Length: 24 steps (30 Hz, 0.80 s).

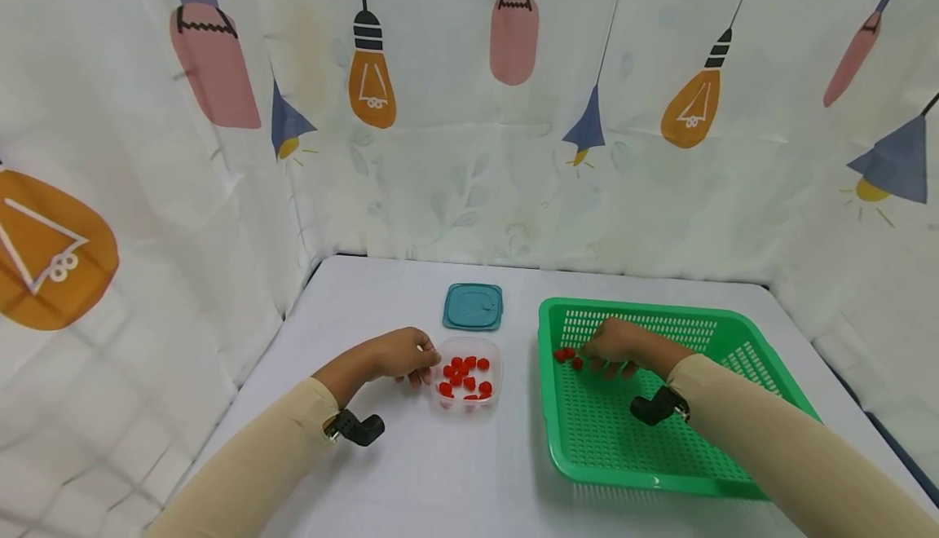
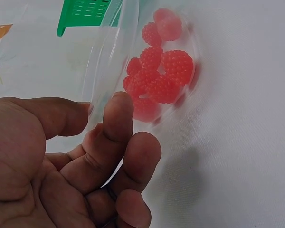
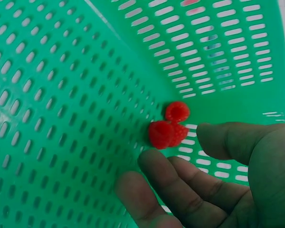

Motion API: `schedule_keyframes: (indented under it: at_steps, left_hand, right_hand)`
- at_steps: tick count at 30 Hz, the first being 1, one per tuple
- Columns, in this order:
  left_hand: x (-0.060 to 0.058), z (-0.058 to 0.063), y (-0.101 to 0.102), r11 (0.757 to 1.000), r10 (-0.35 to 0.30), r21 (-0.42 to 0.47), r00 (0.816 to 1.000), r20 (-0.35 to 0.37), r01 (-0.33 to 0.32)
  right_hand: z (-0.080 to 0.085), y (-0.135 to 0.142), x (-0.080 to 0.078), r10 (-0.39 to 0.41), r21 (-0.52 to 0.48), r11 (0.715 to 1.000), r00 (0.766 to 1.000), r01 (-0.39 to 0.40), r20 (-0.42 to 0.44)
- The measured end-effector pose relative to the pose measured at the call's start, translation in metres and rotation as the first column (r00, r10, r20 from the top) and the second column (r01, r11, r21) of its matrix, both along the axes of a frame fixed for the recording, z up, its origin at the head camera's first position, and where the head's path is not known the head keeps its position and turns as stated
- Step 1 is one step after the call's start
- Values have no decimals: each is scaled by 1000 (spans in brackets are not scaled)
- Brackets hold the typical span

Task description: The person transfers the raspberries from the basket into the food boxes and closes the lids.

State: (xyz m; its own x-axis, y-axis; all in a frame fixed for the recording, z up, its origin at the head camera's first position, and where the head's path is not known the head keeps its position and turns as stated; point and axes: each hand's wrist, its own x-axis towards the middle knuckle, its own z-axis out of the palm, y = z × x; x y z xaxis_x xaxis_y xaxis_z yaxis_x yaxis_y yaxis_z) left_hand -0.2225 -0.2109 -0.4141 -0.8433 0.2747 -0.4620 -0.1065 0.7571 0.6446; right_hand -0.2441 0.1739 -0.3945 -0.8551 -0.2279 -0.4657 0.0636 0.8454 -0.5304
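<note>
My left hand (image 1: 406, 354) pinches the near rim of a clear plastic container (image 2: 103, 61) between thumb and index finger; the other fingers curl below. Inside the container lie several red raspberries (image 2: 176, 67). My right hand (image 1: 614, 346) reaches into a green slotted basket (image 1: 609, 432), its thumb and fingers apart and nothing between them. Just beyond its fingertips, three raspberries (image 3: 161, 134) sit together in the basket's corner, as the right wrist view shows.
A teal square lid (image 1: 473, 307) lies on the white table (image 1: 396, 293) behind the container. Patterned curtains (image 1: 455, 187) surround the table at the back and sides. Each wrist carries a small black camera (image 1: 358, 427).
</note>
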Motion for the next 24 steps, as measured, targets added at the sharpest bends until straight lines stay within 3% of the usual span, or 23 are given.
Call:
schedule_keyframes:
  at_steps: [8,24]
  left_hand:
    - [-1,2,0,1000,-5,-18,1000,-1,5]
    - [-2,1,1,1000,-5,-17,1000,3,5]
  right_hand:
    - [-8,0,-4,44,32,999,999,-43,-16]
    - [-24,-9,-9,-5,77,997,999,9,-47]
